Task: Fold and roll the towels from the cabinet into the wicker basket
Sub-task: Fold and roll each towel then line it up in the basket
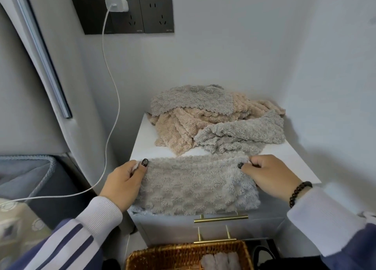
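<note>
I am seeing both hands pinching a folded grey towel [193, 185] on the worktop [142, 139]: left hand [124, 180], right hand [268, 176]. Rolls [220, 260] are lying in the basket [162, 255]; the pile [215, 119] is waiting. Roughly midway, I judge.

Walls: plain pale grey [234, 46], meeting in a corner.
Sockets: black outlet panel [122, 13], white charger [117, 4] plugged in, cable [109, 90] hanging.

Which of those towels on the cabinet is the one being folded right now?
The grey towel at the cabinet's front edge: left hand and right hand pinch its far corners. The others lie crumpled in the pile behind, untouched.
</note>
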Demonstrator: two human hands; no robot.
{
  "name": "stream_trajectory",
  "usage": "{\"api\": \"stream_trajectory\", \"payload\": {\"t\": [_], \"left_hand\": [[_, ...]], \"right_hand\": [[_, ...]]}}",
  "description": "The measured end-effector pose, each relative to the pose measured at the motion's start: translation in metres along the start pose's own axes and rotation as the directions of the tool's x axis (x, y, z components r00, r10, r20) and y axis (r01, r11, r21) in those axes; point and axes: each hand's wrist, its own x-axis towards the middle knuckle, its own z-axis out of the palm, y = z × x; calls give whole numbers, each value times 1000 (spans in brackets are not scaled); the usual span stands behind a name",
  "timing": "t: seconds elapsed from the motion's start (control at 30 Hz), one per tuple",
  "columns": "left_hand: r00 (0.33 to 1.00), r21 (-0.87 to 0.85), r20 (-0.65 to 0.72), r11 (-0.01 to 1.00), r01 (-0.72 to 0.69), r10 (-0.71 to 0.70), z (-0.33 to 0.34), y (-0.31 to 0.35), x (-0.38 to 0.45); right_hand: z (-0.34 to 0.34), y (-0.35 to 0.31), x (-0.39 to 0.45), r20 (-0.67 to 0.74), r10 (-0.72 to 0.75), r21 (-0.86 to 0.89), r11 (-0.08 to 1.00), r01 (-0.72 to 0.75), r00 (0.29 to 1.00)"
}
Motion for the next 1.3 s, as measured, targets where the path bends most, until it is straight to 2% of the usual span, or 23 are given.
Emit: {"api": "stream_trajectory", "payload": {"t": [0.2,0.43,0.53,0.63,0.7,0.77,0.9,1.03,1.13,1.3], "left_hand": [[997,96,-79,995,5,2,10,8,6],[990,131,-135,990,59,-41,15,5,21],[990,210,-129,974,81,-54,16,4,23],[989,368,-147,929,43,12,17,6,21],[978,455,-155,889,-56,141,20,4,19],[969,460,-133,879,-126,209,22,1,21],[996,400,-31,914,-68,87,22,-1,24],[999,401,-18,916,-19,29,21,-3,22],[998,406,-18,913,-44,56,18,-4,21],[991,310,-21,944,-116,129,12,5,17]], "right_hand": [[17,2,12,-120,25,-52,998,-32,992],[27,-2,23,-206,-28,-271,962,-29,978],[33,0,30,-225,-36,-368,928,-51,974],[39,-1,33,-254,-52,-447,892,-70,966],[40,-2,33,-275,-58,-460,885,-78,960],[41,-3,32,-294,-68,-459,885,-78,954],[40,-1,31,-331,-105,-421,906,-47,938],[36,2,38,-283,-61,-229,974,-5,957],[34,2,40,-244,-43,-193,981,-5,969],[30,1,41,-209,4,-24,1000,-10,978]]}}
